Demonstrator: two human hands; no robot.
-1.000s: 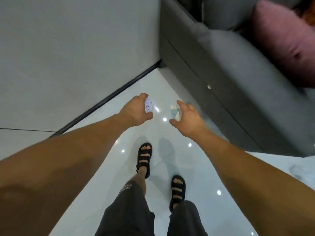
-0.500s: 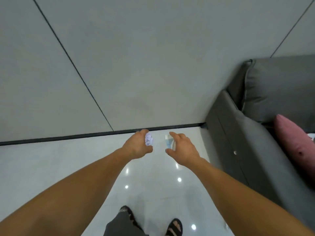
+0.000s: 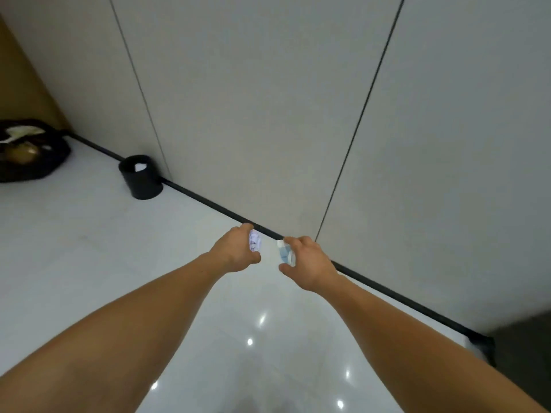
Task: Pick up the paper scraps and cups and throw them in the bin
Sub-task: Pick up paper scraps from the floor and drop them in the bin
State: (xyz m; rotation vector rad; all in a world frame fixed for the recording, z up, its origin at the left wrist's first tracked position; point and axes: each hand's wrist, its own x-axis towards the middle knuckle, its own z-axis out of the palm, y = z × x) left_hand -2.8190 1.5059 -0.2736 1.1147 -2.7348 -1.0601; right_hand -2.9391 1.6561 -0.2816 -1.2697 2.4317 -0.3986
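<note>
2 grips: left hand (image 3: 235, 253) clutches a crumpled white scrap (image 3: 255, 244), right hand (image 3: 311, 265) a bluish wad (image 3: 285, 253).

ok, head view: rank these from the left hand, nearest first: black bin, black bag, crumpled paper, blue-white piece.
1. crumpled paper: held in the left hand itself.
2. blue-white piece: just to its right, held in the right hand.
3. black bin: ahead and to the left, against the wall.
4. black bag: far left, beyond the bin.

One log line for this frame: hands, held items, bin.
left hand: holds crumpled paper | right hand: holds white-blue scrap | bin: ahead-left by wall | status: not yet binned
</note>
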